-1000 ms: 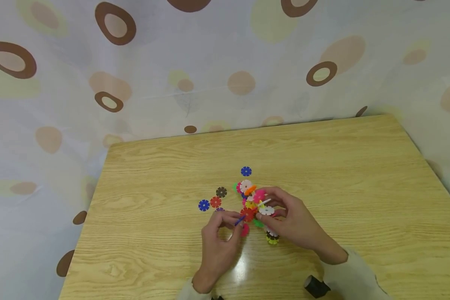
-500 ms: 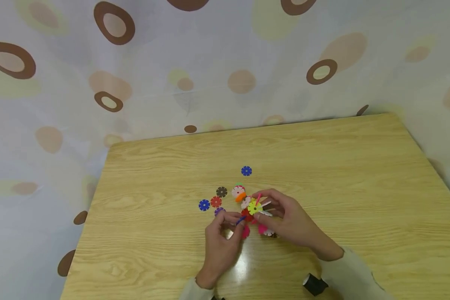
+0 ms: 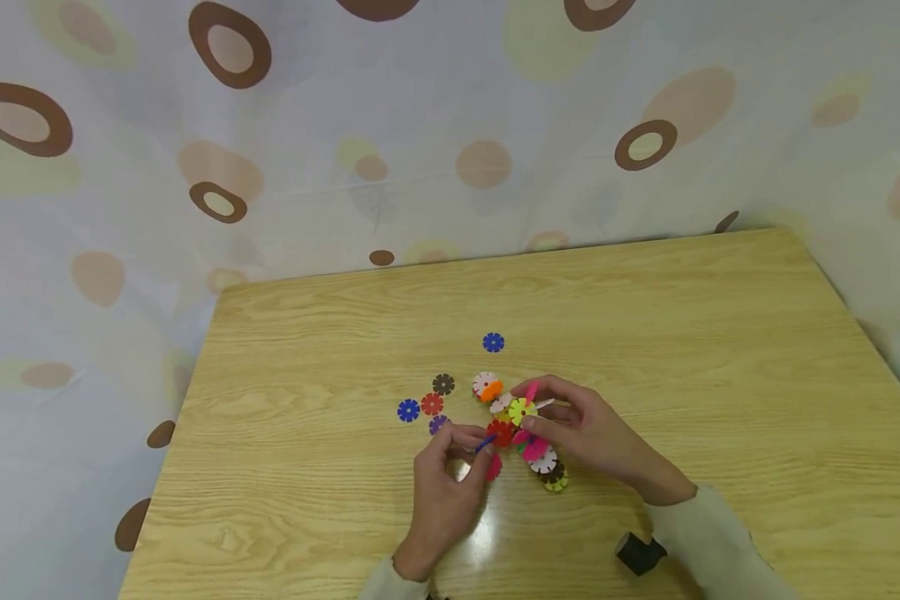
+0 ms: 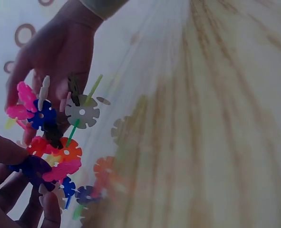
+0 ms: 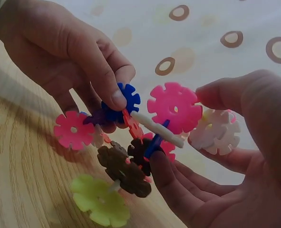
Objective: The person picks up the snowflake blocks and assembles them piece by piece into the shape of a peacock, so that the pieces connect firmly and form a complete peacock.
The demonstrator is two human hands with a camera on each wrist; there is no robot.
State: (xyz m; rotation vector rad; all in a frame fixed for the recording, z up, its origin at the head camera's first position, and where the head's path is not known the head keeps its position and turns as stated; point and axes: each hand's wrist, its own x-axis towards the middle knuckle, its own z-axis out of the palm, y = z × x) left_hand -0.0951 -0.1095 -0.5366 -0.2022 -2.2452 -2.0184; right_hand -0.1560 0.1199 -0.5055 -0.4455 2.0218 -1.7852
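My left hand (image 3: 446,500) pinches a blue notched plastic disc (image 5: 131,97) between thumb and fingers. In the right wrist view this disc meets the edge of a red disc (image 5: 132,124) in a linked cluster. My right hand (image 3: 596,429) grips that cluster of interlocking flower-shaped discs, thumb and fingers around a pink disc (image 5: 166,104) and a blue disc (image 5: 155,142). Seen from the head, a yellow disc (image 3: 521,412) faces up beside the right thumb. Brown discs (image 5: 123,171) and a lime disc (image 5: 100,202) hang lower on the cluster. The left palm hides some parts.
Loose discs lie on the wooden table (image 3: 307,467): a blue one (image 3: 493,342), a black one (image 3: 443,384), a red one (image 3: 432,404), another blue one (image 3: 408,410) and a purple one (image 3: 438,424). A patterned cloth (image 3: 420,108) hangs behind the table.
My right hand has turned the cluster, so a yellow disc now faces up and the white and pink discs have shifted. The left hand keeps its pinch on the blue disc, moving slightly right.
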